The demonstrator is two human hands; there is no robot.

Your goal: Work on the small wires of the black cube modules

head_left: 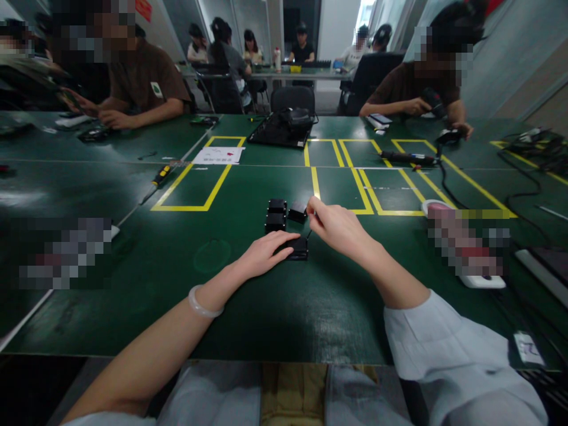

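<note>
My left hand point(268, 251) lies over a flat black block point(299, 248) on the green table. Its fingers reach along the far edge while the thumb rests on the near part, steadying the block between them. Just right of it, my right hand point(335, 225) is closed in a pinch around a thin dark rod point(309, 234) that points down at the block's right end. What tip the rod has is too small to tell. Beyond my left hand stand two black blocks with small bright studs, a nearer one point(276, 222) and a farther one point(277, 206). Another black piece point(298, 211) sits tilted beside my right fingertips.
Yellow tape point(180, 208) marks rectangles on the green table point(248, 319). A yellow-black screwdriver point(162, 176) lies left. At right are a white-edged object point(483, 281), a black stick-shaped tool point(408, 158) and cables point(532, 148). Farther back lies a black panel point(277, 133). Co-workers sit opposite.
</note>
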